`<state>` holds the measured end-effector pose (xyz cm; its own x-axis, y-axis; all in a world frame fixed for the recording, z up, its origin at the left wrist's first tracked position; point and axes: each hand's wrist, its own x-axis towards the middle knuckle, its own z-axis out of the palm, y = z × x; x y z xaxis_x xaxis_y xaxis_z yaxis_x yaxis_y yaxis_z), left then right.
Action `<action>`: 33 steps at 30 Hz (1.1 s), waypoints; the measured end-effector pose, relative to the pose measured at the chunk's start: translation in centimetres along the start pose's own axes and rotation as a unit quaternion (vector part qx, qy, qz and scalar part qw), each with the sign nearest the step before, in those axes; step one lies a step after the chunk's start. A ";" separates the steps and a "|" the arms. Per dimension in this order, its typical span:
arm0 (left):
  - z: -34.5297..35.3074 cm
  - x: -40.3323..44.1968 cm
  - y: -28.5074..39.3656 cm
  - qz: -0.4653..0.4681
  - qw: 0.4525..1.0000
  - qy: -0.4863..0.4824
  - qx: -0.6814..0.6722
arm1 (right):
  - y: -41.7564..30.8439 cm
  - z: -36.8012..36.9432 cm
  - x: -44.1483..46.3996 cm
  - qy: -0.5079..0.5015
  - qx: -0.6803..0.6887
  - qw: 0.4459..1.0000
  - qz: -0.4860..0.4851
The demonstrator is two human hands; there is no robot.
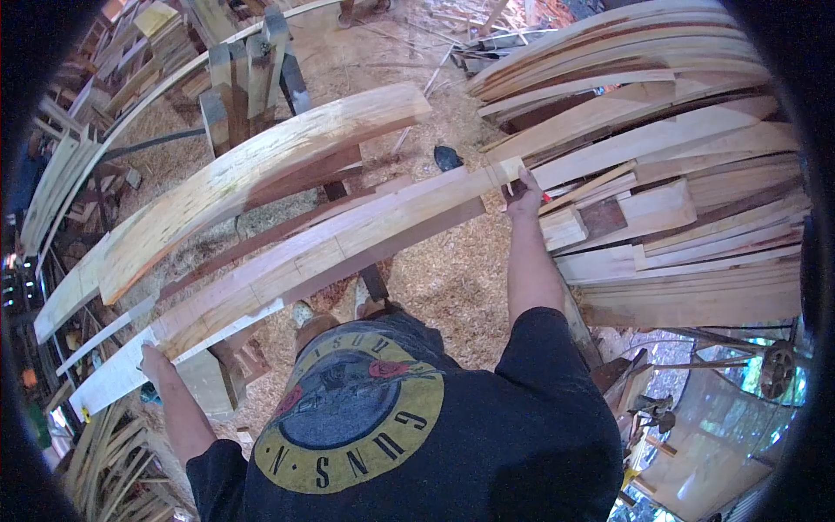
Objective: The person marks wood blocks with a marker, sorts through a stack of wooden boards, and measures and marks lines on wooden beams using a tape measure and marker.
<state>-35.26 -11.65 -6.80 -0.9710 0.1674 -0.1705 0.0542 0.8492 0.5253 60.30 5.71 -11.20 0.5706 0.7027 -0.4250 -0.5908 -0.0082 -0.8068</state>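
A long, narrow wooden plank lies at a slant in front of my body. My right hand grips its far right end, near some pencil lines. At the lower left, my left hand is closed at the plank's other end, above a pale white board. Its fingers are partly hidden. Beyond the plank rests a thick, curved slab with a rough edge. A pinkish board runs along the plank's far side.
Curved boards are stacked at the right. Upright wooden posts stand at the upper left. Wood shavings cover the floor. A dark object lies beyond the plank. Thin strips are piled at the lower left.
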 end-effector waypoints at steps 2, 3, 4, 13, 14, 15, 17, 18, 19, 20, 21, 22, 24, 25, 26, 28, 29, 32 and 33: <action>0.3 0.8 -0.5 0.002 1.000 -0.004 -0.012 | 0.2 0.0 0.0 0.014 -0.002 1.000 -0.008; 0.2 0.6 -0.4 0.003 1.000 -0.006 -0.018 | 0.2 -0.1 0.1 0.016 -0.002 1.000 -0.010; 0.3 0.4 -0.4 0.006 1.000 -0.015 -0.026 | 0.2 -0.3 0.2 0.017 -0.001 1.000 -0.010; 0.7 1.9 -1.2 0.010 0.999 -0.033 -0.029 | 0.4 -0.8 0.8 -0.027 -0.010 1.000 -0.006; 0.9 1.5 -1.0 0.003 0.999 -0.013 -0.039 | 0.5 -1.0 1.0 -0.025 -0.009 1.000 -0.008; 1.0 0.8 -0.5 -0.004 0.999 0.009 -0.049 | 0.7 -1.2 1.3 -0.025 -0.008 1.000 -0.007; 0.3 -0.6 -0.2 0.125 0.979 0.010 0.163 | 1.5 -3.0 3.6 -0.079 0.003 0.997 -0.015; -0.6 -0.6 -0.4 0.246 0.892 -0.018 0.378 | 0.8 -2.2 2.3 -0.071 -0.016 0.997 -0.001; -0.4 0.3 -1.3 0.275 0.878 0.008 0.392 | 0.7 -2.8 2.9 -0.117 -0.021 0.993 -0.004; 0.4 1.8 -2.6 0.305 0.861 0.032 0.405 | 0.2 -1.8 1.6 -0.095 -0.049 0.994 -0.007; 1.1 2.3 -2.9 0.218 0.942 0.073 0.246 | 0.4 -1.4 1.3 -0.085 -0.050 0.995 -0.025; 1.8 1.9 -2.6 0.129 0.983 0.111 0.073 | 0.2 -0.8 0.5 -0.028 -0.082 0.996 -0.029; -0.2 -2.6 0.9 0.086 0.989 0.082 0.082 | 0.2 -0.3 -0.2 -0.033 -0.091 0.994 -0.044; -1.0 -4.0 2.3 0.064 0.992 0.067 0.086 | 0.1 -0.4 -0.1 -0.023 -0.094 0.994 -0.041; -1.1 -3.6 2.2 0.078 0.990 0.053 0.105 | 0.0 -0.7 0.2 -0.014 -0.099 0.994 -0.036; -1.6 -4.2 2.4 0.076 0.987 0.039 0.136 | -0.3 -0.7 0.7 -0.009 -0.108 0.994 -0.026; -1.4 -2.9 1.5 0.095 0.986 0.024 0.132 | -0.3 -0.4 0.8 -0.024 -0.127 0.991 -0.037; -0.7 -0.9 -0.6 0.123 0.989 0.037 0.076 | -0.1 1.2 0.3 0.027 -0.142 0.988 -0.056; -0.1 0.2 -1.5 0.133 0.989 0.036 0.051 | 0.1 1.9 0.3 0.054 -0.153 0.984 -0.075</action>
<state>-35.58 -12.96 -7.54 -0.9330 0.3589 0.0252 0.3304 0.8268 0.4552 59.26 7.27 -10.62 0.7051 0.6329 -0.3196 -0.3057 -0.1354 -0.9424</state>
